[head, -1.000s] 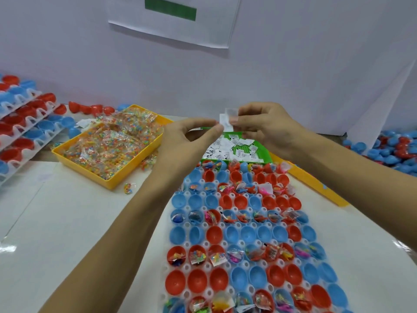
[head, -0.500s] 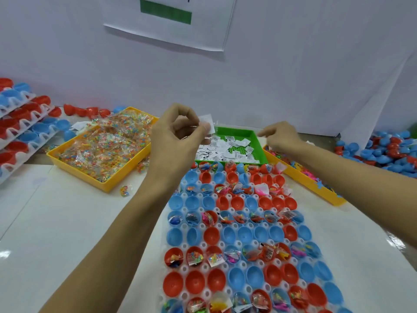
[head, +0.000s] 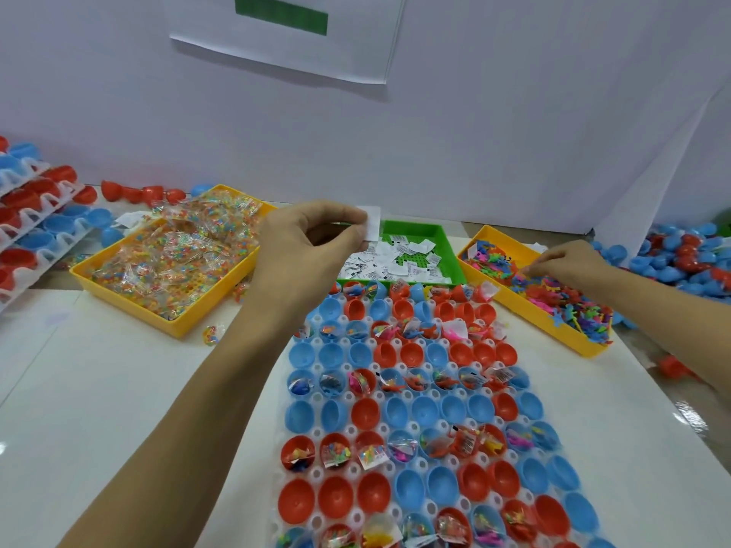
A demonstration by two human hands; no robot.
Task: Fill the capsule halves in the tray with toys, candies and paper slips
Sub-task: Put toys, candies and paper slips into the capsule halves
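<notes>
A white tray (head: pixel 316 474) of red and blue capsule halves runs down the middle; alternate rows hold toys, candy packets and slips, the others are bare. My left hand (head: pixel 304 247) hovers above the tray's far left corner, pinching a white paper slip (head: pixel 372 223) between thumb and fingers. My right hand (head: pixel 565 263) reaches into the yellow bin of small plastic toys (head: pixel 553 298) at the right, fingertips pinched down among them. A green bin of paper slips (head: pixel 415 259) sits just behind the tray. The yellow bin of candy packets (head: pixel 170 263) lies at the left.
Stacked trays of capsule halves (head: pixel 31 223) stand at the far left. Loose blue and red halves (head: pixel 680 255) pile up at the far right. One candy packet (head: pixel 211 334) lies on the table by the left bin. A white wall closes the back.
My right hand left the slip and swung right, from the green bin's edge into the toy bin. My left hand kept the slip, staying near the tray's far left corner.
</notes>
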